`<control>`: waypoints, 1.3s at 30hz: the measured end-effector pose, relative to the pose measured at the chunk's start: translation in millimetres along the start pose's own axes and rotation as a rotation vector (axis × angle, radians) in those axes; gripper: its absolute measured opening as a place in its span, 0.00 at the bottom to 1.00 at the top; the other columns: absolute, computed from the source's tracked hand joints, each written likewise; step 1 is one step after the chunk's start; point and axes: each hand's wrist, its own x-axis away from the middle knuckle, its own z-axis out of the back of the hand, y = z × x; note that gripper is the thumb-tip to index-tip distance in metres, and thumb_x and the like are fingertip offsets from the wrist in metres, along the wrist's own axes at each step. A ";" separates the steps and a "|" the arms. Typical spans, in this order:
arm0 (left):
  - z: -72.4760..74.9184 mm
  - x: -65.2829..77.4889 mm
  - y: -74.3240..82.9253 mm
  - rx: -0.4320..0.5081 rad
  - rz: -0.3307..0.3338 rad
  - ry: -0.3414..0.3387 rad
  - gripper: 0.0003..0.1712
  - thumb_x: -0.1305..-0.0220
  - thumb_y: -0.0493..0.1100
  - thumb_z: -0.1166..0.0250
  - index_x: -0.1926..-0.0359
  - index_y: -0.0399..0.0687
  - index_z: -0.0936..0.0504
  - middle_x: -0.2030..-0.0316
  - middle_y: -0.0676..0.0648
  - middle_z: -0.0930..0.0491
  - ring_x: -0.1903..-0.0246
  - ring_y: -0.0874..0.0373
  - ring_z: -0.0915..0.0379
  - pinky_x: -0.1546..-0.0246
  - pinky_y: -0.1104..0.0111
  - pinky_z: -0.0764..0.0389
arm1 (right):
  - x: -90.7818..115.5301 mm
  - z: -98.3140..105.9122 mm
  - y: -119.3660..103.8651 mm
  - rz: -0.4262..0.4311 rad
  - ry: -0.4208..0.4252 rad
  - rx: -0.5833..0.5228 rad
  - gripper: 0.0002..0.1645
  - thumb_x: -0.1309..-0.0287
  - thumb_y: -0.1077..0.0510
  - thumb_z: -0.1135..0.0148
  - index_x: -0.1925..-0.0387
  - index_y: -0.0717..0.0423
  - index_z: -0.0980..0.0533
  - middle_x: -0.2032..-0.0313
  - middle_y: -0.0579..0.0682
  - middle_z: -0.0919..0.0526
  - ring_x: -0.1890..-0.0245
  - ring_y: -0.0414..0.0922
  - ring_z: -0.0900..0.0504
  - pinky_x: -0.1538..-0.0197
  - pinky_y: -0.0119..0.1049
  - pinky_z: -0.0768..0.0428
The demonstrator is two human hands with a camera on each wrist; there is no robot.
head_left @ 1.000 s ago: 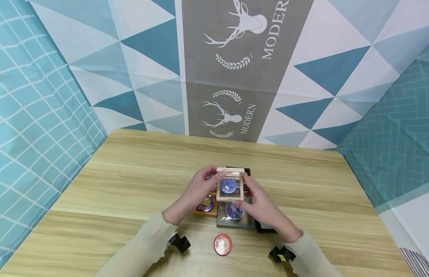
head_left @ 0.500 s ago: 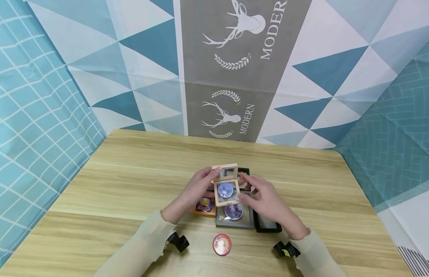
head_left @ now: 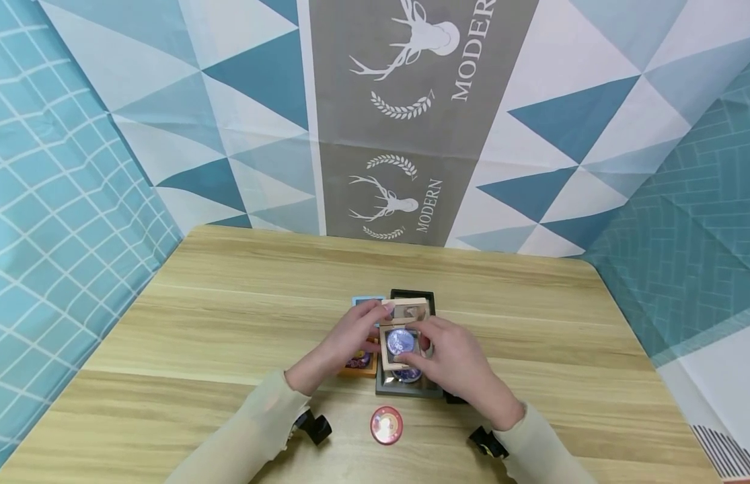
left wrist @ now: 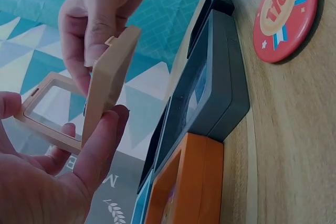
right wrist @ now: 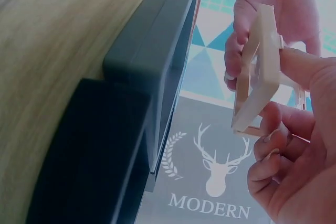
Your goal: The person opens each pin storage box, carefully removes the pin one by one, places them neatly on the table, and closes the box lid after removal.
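Note:
My left hand [head_left: 350, 336] grips a small beige hinged display case [left wrist: 113, 72] by its left side, with its windowed lid [left wrist: 50, 132] folded back. A round blue-purple button badge [head_left: 399, 341] lies against the clear window of the near half. Over that half, thumb and index finger of my right hand [head_left: 456, 353] close on opposite edges of the badge. In the right wrist view the case [right wrist: 268, 66] shows side-on, hiding most of the badge. The case is held up above a larger grey case [head_left: 389, 388], which contains a purple badge [head_left: 407, 376].
An orange case [head_left: 365, 372] adjoins the grey one on the left. Behind stand a light-blue case [head_left: 368, 297] and a black case [head_left: 411, 293]; another black case [head_left: 455, 398] is mostly under the right hand. A red badge [head_left: 386, 425] lies loose in front.
The beige case first opened wider, then moved slightly right and down. My right hand shifted from the case's right edge inward over the badge.

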 end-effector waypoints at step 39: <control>15.5 -4.1 -2.2 -0.041 -0.024 0.050 0.34 0.39 0.68 0.52 0.59 0.38 0.32 0.49 0.41 0.29 0.62 0.51 0.22 0.61 0.55 0.22 | 10.9 9.9 -2.5 0.139 -0.613 -0.192 0.03 0.56 0.49 0.32 0.78 0.38 0.20 0.79 0.27 0.27 0.78 0.28 0.29 0.73 0.23 0.29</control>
